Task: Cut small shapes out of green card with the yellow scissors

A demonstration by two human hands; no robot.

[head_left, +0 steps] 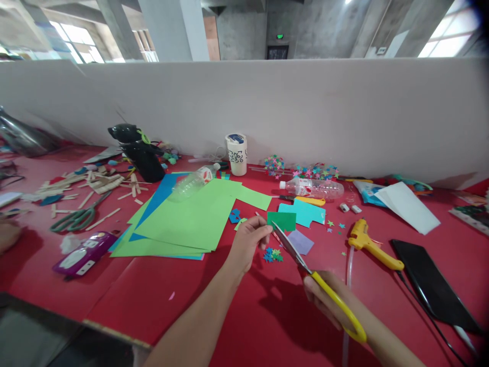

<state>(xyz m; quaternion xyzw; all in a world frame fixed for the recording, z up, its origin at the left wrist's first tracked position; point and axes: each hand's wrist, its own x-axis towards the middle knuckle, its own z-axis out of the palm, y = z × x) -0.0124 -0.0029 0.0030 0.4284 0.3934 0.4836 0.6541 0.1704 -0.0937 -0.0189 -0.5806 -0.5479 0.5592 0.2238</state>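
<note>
Between the thumb and fingers of my left hand (pixel 251 237) is the edge of a small dark green paper piece (pixel 284 220). My right hand (pixel 324 295) grips yellow-handled scissors (pixel 338 302), and their blades point up and left, with the tips at the green paper's lower left. From this angle I cannot tell whether the tips touch the paper. Just below lies a small pile of blue and green paper stars (pixel 272 255). A purple paper piece (pixel 301 241) and turquoise paper pieces (pixel 308 212) rest on the table behind the blades.
Large light green sheets (pixel 183 219) spread to the left, with a clear plastic bottle (pixel 194 182) on them. A yellow glue gun (pixel 372 244) and a black phone (pixel 431 280) lie at right. Green-handled scissors (pixel 76 218) and wooden sticks are farther left. A white cup (pixel 237 155) stands behind.
</note>
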